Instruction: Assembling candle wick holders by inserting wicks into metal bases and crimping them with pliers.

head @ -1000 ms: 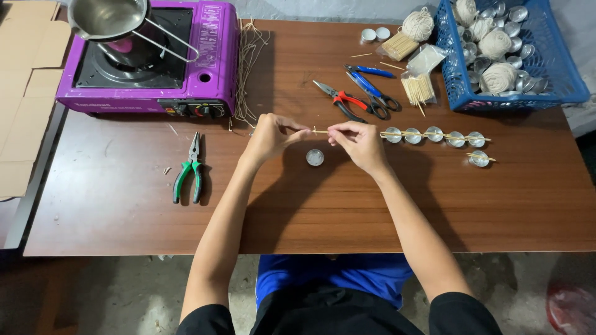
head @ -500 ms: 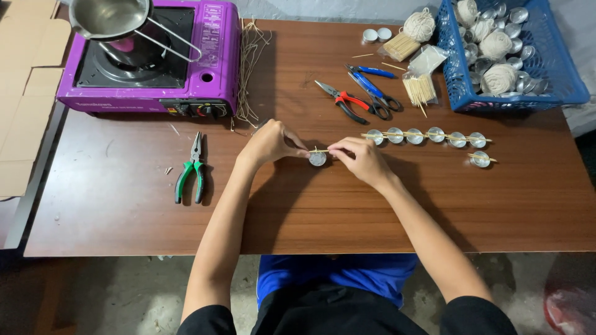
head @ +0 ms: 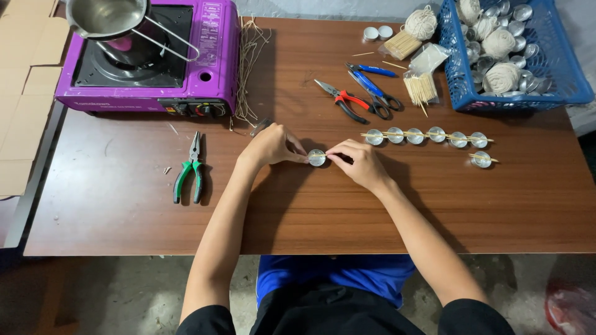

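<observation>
Small silver cup (head: 316, 157) sits on the brown table (head: 124, 223), right in the middle, and we have both hands on it. Our left hand (head: 273, 146) pinches its left edge with closed fingertips, and our right hand (head: 360, 164) pinches its right edge the same way. A thin stick seems to lie across the top of the cup, but it is too small for us to be sure. Just to the right we see a row of silver cups (head: 425, 135) with thin sticks lying across them, and one more cup (head: 481, 159) sits alone below the end of the row. Behind our hands lie red-handled pliers (head: 343, 102) and blue-handled scissors (head: 372, 87), close together. Green-handled pliers (head: 189, 170) lie well off to the left. A purple stove (head: 211, 56) stands at the far left corner with a shiny metal pot (head: 105, 15) on it, and some thin strings (head: 249, 68) hang beside the stove. A blue basket (head: 559, 80) at the far right corner holds balls of string and many more silver cups. A bundle of little sticks (head: 421, 88) lies just beside the basket.
</observation>
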